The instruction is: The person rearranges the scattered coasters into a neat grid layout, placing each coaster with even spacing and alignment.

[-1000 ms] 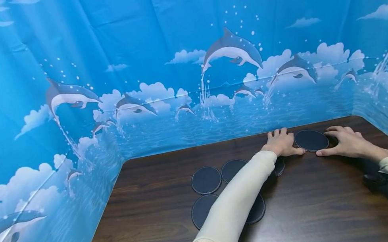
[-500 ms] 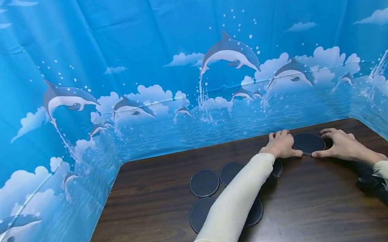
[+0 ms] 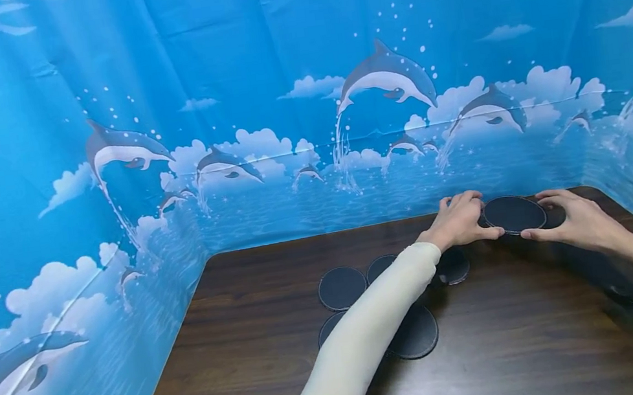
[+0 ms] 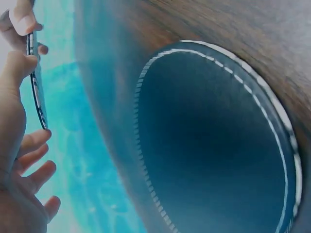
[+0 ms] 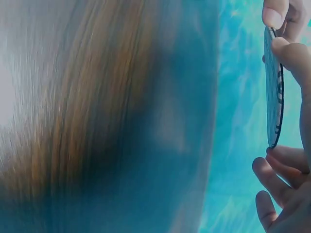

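Observation:
A round black coaster (image 3: 514, 214) with pale edge stitching is held between both hands, slightly above the table's far right part. My left hand (image 3: 460, 221) pinches its left edge between thumb and fingers. On the opposite edge, my right hand (image 3: 580, 223) does the same. Both wrist views show this coaster (image 5: 273, 92) nearly edge-on, in front of the blue curtain. Beneath my left wrist lies another dark coaster (image 4: 218, 136) on the table. My left sleeve partly covers several other coasters, among them one at the left (image 3: 342, 288) and one nearer me (image 3: 416, 333).
The dark wood table (image 3: 241, 362) has a rounded far edge. A blue curtain (image 3: 271, 209) printed with dolphins hangs behind it and along both sides. My left forearm (image 3: 372, 328) crosses over the coasters on the table.
Both hands have raised the coaster a little, so it now reaches the table's far edge line in the head view. The head view has also shifted slightly.

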`<state>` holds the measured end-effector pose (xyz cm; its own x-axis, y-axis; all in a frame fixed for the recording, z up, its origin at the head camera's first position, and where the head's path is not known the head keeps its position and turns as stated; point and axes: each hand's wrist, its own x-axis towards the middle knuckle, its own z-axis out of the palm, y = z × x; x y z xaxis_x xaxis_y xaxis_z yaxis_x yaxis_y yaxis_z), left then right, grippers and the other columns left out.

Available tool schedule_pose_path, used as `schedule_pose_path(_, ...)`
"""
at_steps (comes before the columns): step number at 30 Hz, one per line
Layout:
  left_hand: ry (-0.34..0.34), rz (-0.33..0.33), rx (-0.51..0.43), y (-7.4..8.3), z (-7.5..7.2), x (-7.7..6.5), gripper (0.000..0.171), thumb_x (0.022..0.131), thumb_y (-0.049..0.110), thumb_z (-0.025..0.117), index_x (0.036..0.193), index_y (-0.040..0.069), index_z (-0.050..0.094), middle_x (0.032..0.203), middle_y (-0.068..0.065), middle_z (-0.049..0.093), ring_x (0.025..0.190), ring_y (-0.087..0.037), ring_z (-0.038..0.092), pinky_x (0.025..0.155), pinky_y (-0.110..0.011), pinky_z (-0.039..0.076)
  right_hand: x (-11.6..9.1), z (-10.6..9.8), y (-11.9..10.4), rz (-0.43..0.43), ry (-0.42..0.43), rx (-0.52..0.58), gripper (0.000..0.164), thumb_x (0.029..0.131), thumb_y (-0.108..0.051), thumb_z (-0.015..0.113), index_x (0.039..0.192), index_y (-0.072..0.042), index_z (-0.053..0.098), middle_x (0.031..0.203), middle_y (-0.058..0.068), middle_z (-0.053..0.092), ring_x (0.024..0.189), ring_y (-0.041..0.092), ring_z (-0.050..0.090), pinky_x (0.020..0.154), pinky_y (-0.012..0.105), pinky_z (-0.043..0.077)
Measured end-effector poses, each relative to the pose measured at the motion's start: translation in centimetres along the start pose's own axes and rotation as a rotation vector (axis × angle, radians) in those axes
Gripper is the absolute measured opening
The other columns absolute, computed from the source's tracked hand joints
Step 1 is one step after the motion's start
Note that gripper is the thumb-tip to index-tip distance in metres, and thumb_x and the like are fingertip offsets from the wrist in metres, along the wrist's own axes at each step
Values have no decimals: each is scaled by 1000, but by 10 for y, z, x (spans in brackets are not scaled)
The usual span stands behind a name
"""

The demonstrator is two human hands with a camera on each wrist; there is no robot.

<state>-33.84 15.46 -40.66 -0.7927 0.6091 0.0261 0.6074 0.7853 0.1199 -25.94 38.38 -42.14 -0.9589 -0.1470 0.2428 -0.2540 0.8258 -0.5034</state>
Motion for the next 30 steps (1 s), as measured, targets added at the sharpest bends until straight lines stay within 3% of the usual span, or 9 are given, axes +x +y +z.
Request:
schedule_pose_path(9,96,48,-24,-17,-25,-52,64,86,74,63,130,28,66,152,18,38,141,-4,30,118,-38,14,-19,4,-37,-81,131,59,89,77,-41,90,140,8,50,131,32,51,114,53,50,82,74,38)
schedule_pose_path(15,168,108,-66,-32,-34,-95,67,86,74,62,129,22,68,149,14,43,138,-4,36,117,-39,19,-32,9,-65,-132,139,60,89,74,-40,93,138,7,52,133,30,50,115,54,50,81,76,38)
schedule_pose_path(22,231,111,-59,-40,-34,-136,68,85,75,63,122,19,71,149,10,46,138,-6,38,116,-41,23,-42,15,-90,-198,114,93,90,71,-38,95,140,2,54,133,25,54,114,49,53,80,72,41)
schedule_pose_path(30,224,114,-56,-43,-23,-169,68,83,75,66,118,17,71,145,7,49,135,-8,40,115,-41,26,-56,31,-102,-281,111,53,89,65,-46,96,133,-1,59,119,19,63,104,44,57,82,66,36)
